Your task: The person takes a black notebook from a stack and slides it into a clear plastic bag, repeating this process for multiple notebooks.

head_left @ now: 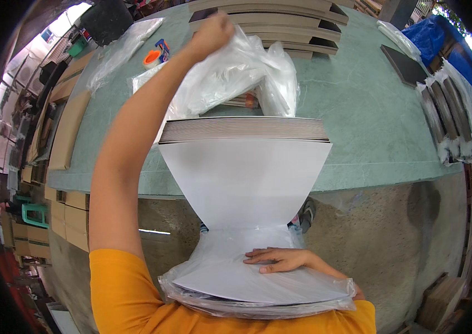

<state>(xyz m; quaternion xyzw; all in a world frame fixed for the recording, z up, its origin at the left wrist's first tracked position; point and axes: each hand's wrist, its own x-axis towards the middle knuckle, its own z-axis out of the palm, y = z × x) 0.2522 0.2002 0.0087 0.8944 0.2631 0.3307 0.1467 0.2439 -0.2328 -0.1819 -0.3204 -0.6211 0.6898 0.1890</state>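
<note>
My left arm reaches far across the table, and my left hand is closed on the upper edge of a crumpled transparent plastic bag. My right hand lies flat, fingers spread, on a white sheet in transparent plastic against my body. Between the two stands a thick stack of boards at the table's near edge, its white face toward me and its layered edges on top. A few brownish pieces show through a gap in the plastic behind the stack.
Dark-topped boards are piled at the table's far side. An orange tape roll with a blue part sits left of the plastic. Several plastic-wrapped dark boards lean at the right edge. Cardboard cartons and a green stool stand left.
</note>
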